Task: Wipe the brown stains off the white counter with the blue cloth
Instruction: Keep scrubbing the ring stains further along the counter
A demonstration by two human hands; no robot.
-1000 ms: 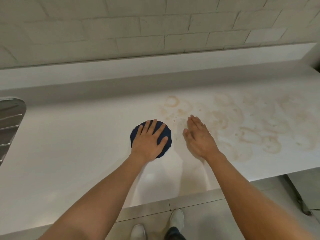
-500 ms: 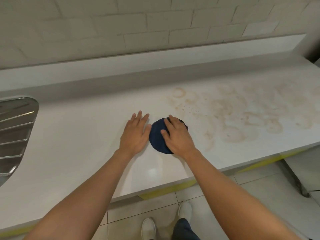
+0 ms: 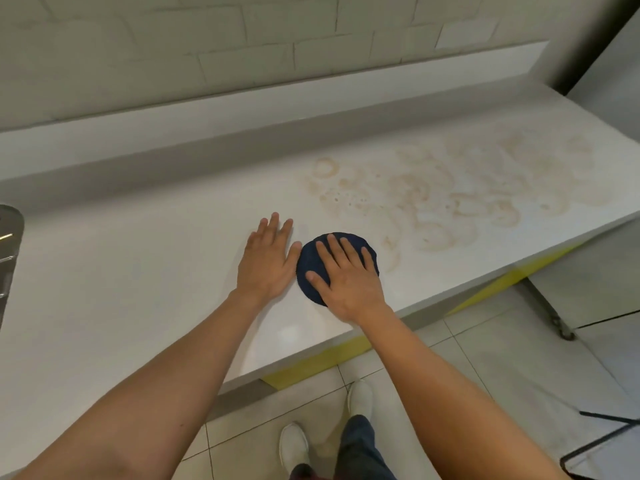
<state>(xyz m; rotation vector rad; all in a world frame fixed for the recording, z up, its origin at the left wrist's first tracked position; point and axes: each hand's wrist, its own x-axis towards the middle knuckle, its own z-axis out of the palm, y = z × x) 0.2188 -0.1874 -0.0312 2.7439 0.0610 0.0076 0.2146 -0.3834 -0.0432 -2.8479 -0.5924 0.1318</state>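
Observation:
A round dark blue cloth point(image 3: 308, 268) lies flat on the white counter point(image 3: 121, 278) near its front edge. My right hand point(image 3: 346, 278) presses flat on top of it with straight, spread fingers. My left hand point(image 3: 268, 259) rests flat on the bare counter just left of the cloth, its thumb at the cloth's edge. Brown stains point(image 3: 450, 202), rings, smears and small spots, spread over the counter to the right of and behind the cloth; the nearest smear lies just right of it.
A steel sink drainer point(image 3: 8, 237) shows at the left edge. A raised ledge and a tiled wall point(image 3: 242, 46) run behind the counter. Yellow tape point(image 3: 318, 362) marks the counter's front edge. My feet stand on the tiled floor below.
One second ago my left hand pressed the cloth and my right lay on the counter. Now my right hand covers the cloth and my left rests beside it.

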